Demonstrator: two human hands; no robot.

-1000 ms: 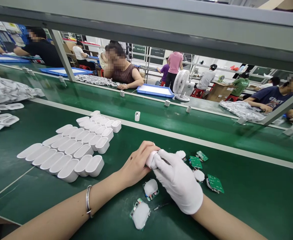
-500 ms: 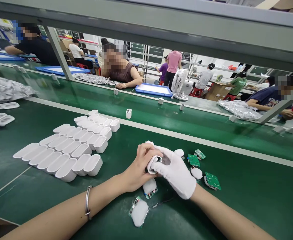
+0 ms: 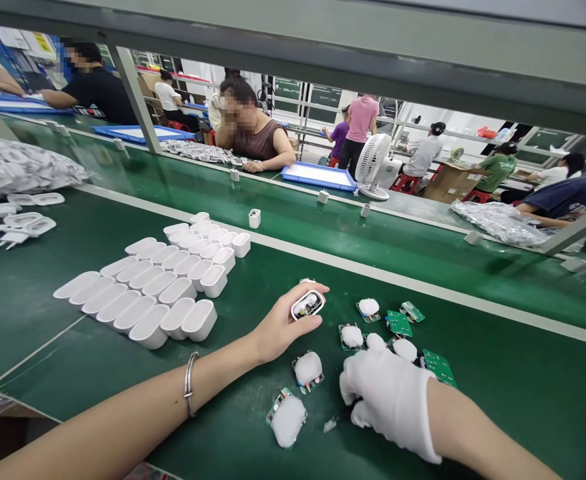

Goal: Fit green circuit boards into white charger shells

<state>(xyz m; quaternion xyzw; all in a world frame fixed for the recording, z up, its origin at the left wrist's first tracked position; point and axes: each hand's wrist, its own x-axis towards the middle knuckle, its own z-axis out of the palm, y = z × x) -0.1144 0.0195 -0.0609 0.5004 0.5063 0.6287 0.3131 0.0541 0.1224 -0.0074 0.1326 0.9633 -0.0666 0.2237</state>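
My bare left hand point(image 3: 285, 323) grips a white oval plastic housing point(image 3: 321, 298), whose opening faces me. Inside it sits a circuit board with white filler and small parts point(image 3: 307, 305). My right hand point(image 3: 387, 400), in a white glove, hovers low over the green bench with thumb and fingers apart and curled down. Just left of its fingertips lies a small thin item point(image 3: 330, 425) with a pale end, too blurred to name. Around the hands lie several circuit boards topped with white blobs, among them one in front point(image 3: 289, 421) and one nearer the housing point(image 3: 309, 368).
Rows of empty white housings point(image 3: 147, 323) stand to the left. Behind them are a heap of white plastic parts point(image 3: 17, 170) and a pale line along the bench. One housing point(image 3: 255, 218) stands beyond the line. A metal beam point(image 3: 293, 60) crosses overhead; co-workers sit across the bench.
My right hand has left the housing and moved down and right to the bench. My left hand keeps hold of the housing, with the board inside now visible. The view has shifted slightly.
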